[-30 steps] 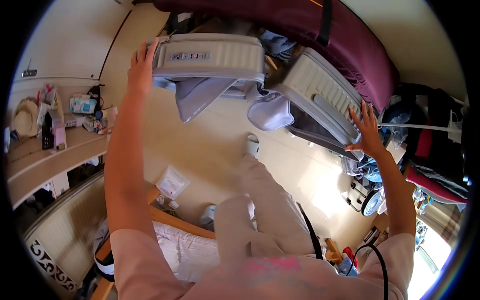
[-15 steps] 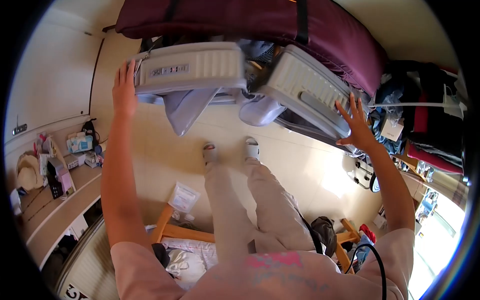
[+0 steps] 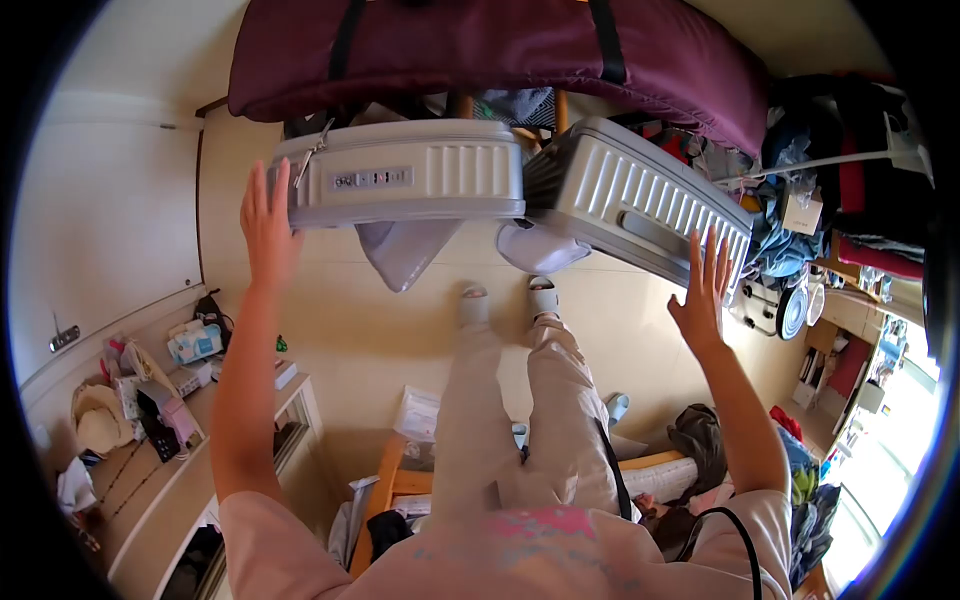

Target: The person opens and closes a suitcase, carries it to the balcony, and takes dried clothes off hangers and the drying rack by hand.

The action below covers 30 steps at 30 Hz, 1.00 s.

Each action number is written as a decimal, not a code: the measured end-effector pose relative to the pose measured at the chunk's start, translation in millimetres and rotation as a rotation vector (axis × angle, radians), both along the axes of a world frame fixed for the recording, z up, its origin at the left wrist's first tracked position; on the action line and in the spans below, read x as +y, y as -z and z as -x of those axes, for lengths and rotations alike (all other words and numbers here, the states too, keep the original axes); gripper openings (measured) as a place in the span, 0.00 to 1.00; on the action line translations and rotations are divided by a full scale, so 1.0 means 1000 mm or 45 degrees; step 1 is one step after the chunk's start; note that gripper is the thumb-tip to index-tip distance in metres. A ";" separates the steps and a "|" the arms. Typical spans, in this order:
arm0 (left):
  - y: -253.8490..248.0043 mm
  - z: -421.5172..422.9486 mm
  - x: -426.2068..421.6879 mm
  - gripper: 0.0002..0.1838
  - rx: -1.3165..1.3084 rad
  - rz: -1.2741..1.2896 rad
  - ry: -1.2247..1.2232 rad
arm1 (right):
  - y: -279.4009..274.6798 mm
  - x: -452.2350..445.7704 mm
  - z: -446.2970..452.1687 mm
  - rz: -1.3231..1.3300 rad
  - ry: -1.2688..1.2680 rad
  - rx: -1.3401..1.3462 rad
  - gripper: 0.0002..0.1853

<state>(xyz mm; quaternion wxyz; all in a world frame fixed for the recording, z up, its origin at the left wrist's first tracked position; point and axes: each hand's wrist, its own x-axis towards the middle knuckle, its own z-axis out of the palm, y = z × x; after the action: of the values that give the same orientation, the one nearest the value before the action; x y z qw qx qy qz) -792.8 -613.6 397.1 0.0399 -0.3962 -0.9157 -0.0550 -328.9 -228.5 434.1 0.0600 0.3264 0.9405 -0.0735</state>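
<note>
A silver-grey hard-shell suitcase is spread in two ribbed halves ahead of me. Its left half [image 3: 470, 175] carries a lock panel [image 3: 372, 178] and a metal zip pull [image 3: 310, 155]. On the right half [image 3: 670, 205] there is a side handle [image 3: 650, 230]. Grey lining flaps [image 3: 405, 250] hang below the shells; the inside is mostly hidden. My left hand [image 3: 268, 225] lies against the left end of the left half, fingers stretched. With fingers spread, my right hand [image 3: 705, 295] rests at the outer end of the right half.
A long maroon padded bag [image 3: 480, 60] lies behind the suitcase. Clothes and a white rail [image 3: 820, 167] are at the right. A shelf with a hat [image 3: 100, 420] and small items stands at the left. My slippered feet [image 3: 543, 298] are on the pale floor [image 3: 350, 340].
My view has shifted, and the suitcase sits lower and further right in it. Less of the lining shows below the shells. Both hands stay by the outer ends, fingers extended.
</note>
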 end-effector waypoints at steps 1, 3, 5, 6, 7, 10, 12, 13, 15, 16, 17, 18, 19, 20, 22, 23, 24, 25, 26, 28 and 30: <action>-0.005 -0.008 -0.002 0.56 -0.032 -0.027 -0.076 | 0.006 -0.012 -0.002 0.004 0.067 0.070 0.61; -0.011 -0.023 -0.010 0.62 -0.085 -0.080 -0.226 | 0.010 -0.037 -0.004 0.012 0.162 0.191 0.56; 0.025 -0.026 -0.044 0.62 -0.145 -0.335 -0.448 | 0.011 -0.060 -0.012 -0.023 0.228 0.281 0.55; 0.043 -0.028 -0.056 0.63 -0.184 -0.469 -0.559 | 0.011 -0.073 -0.019 -0.017 0.287 0.270 0.54; 0.051 -0.039 -0.061 0.63 -0.323 -0.541 -0.702 | 0.010 -0.086 -0.031 0.010 0.315 0.238 0.54; 0.047 -0.086 -0.038 0.58 -0.827 -0.863 -1.118 | 0.009 -0.112 -0.071 0.111 0.496 0.223 0.53; 0.026 -0.108 -0.022 0.50 -1.260 -1.189 -1.364 | 0.015 -0.120 -0.097 0.244 0.754 0.328 0.50; 0.030 -0.111 -0.027 0.44 -1.479 -1.372 -1.341 | 0.025 -0.112 -0.107 0.552 1.118 0.683 0.50; 0.043 -0.114 -0.040 0.33 -1.915 -1.725 -1.267 | 0.039 -0.090 -0.124 1.203 1.804 1.413 0.48; 0.029 -0.120 -0.029 0.28 -2.018 -1.802 -1.278 | 0.034 -0.078 -0.120 1.403 1.848 1.455 0.50; 0.016 -0.132 -0.016 0.22 -2.122 -1.880 -1.291 | 0.031 -0.071 -0.114 1.508 1.890 1.567 0.50; 0.003 -0.142 -0.002 0.17 -2.224 -1.962 -1.303 | 0.024 -0.068 -0.098 1.617 1.924 1.676 0.50; -0.004 -0.148 0.008 0.18 -2.216 -2.002 -1.347 | 0.021 -0.066 -0.084 1.730 1.955 1.780 0.50; -0.008 -0.154 0.017 0.20 -2.206 -2.038 -1.397 | 0.022 -0.063 -0.077 1.807 2.009 1.842 0.39; -0.001 -0.159 0.021 0.23 -2.171 -2.044 -1.472 | 0.034 -0.064 -0.070 1.884 1.894 1.813 0.30; 0.015 -0.164 0.015 0.24 -2.144 -2.018 -1.497 | 0.044 -0.064 -0.068 1.920 1.836 1.798 0.26; 0.018 -0.166 0.019 0.25 -2.117 -1.996 -1.520 | 0.052 -0.067 -0.066 1.951 1.882 1.781 0.19; 0.021 -0.167 0.021 0.25 -2.088 -2.010 -1.490 | 0.059 -0.072 -0.066 1.952 1.901 1.810 0.20; 0.026 -0.171 0.021 0.26 -2.060 -2.019 -1.467 | 0.067 -0.073 -0.068 1.930 1.919 1.830 0.19; 0.022 -0.180 0.024 0.26 -1.966 -2.082 -1.513 | 0.065 -0.082 -0.060 1.917 1.954 1.915 0.18; 0.020 -0.174 0.042 0.25 -1.836 -2.212 -1.617 | 0.068 -0.076 -0.046 1.925 1.949 2.068 0.17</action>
<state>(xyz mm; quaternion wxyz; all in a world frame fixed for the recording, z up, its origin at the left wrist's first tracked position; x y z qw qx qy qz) -618.4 -571.4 376.7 -0.1979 0.3794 -0.4219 -0.7993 -282.8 -304.3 366.1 -0.4015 0.5171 0.0222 -0.7556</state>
